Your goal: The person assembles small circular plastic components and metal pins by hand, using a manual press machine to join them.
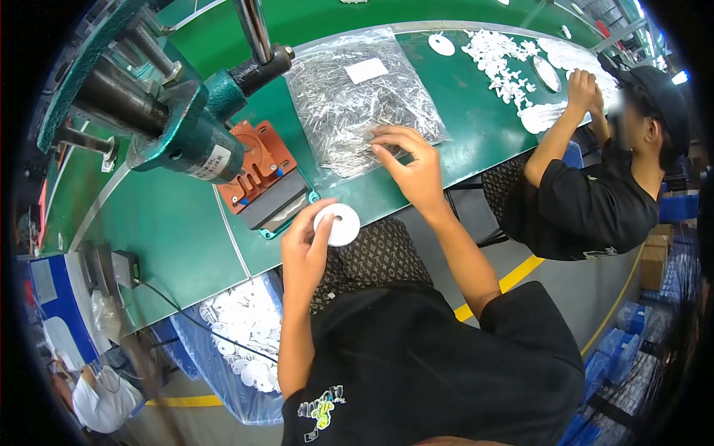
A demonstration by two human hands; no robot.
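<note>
Closest in, the left hand point(303, 241) is pinching a white plastic disc point(338, 224) with a hole in the middle, fingers curled round its edge, holding it just off the near edge of the green table point(171, 230). A bit further out, the right hand point(411, 165) is resting loosely open, fingertips picking at the clear bag of metal pins point(349, 97). Left of that, the green hand press point(186, 126) is sitting over an orange fixture point(260, 167). Way back, another person's hands point(584, 89) are working at a pile of white parts point(498, 56).
</note>
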